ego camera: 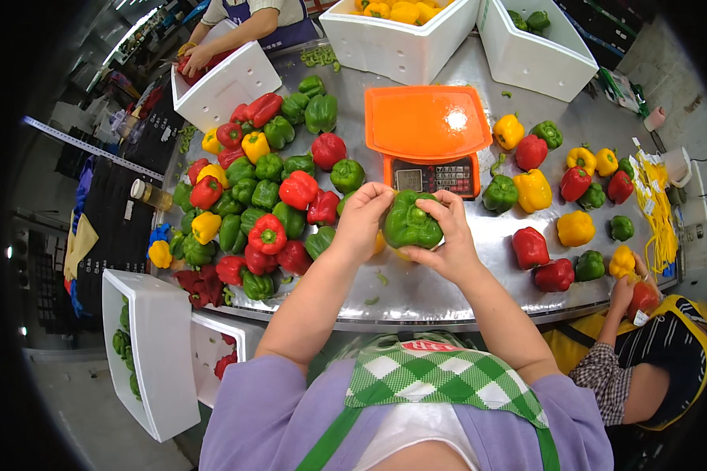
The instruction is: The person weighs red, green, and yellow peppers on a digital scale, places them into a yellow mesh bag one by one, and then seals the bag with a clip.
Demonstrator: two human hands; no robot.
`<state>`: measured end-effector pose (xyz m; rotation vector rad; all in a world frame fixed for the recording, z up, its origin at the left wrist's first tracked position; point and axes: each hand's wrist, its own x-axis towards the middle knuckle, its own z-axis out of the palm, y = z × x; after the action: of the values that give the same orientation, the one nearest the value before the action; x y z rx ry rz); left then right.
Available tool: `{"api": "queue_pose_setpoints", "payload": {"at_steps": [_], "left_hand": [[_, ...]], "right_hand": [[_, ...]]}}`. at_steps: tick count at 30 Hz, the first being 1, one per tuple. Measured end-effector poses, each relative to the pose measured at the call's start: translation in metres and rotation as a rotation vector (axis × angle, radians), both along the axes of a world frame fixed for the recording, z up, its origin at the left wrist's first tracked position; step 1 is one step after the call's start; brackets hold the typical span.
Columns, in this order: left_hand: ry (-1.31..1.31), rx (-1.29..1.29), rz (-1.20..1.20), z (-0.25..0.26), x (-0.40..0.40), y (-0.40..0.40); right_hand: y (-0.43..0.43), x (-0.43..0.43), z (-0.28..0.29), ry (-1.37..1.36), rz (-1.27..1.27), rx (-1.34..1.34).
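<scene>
A glossy green bell pepper is held stem side up in front of the orange scale. My right hand grips it from the right, with fingers over the top and the thumb below. Bunched fingers of my left hand pinch at its upper left edge; exactly what lies between those fingertips is hidden. Partly covered by the hands and pepper, something yellow shows underneath. Just beyond stands the orange weighing scale with a keypad and display; its pan is bare.
Loose red, yellow and green peppers crowd the metal table's left; smaller groups lie right. White foam boxes line the back, others stand lower left. A co-worker's hands reach into one box; another person handles peppers near yellow straps.
</scene>
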<state>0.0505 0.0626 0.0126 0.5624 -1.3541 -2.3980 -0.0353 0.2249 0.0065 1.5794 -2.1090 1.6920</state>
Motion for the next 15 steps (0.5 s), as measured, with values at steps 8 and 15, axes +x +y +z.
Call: {"api": "queue_pose_setpoints", "payload": {"at_steps": [8, 15], "left_hand": [[-0.04, -0.608, -0.287, 0.02, -0.003, 0.002], [-0.031, -0.46, -0.241, 0.023, -0.008, 0.015]], "right_hand": [[0.013, -0.008, -0.011, -0.497, 0.09, -0.137], [0.053, 0.004, -0.069, -1.456, -0.132, 0.126]]}}
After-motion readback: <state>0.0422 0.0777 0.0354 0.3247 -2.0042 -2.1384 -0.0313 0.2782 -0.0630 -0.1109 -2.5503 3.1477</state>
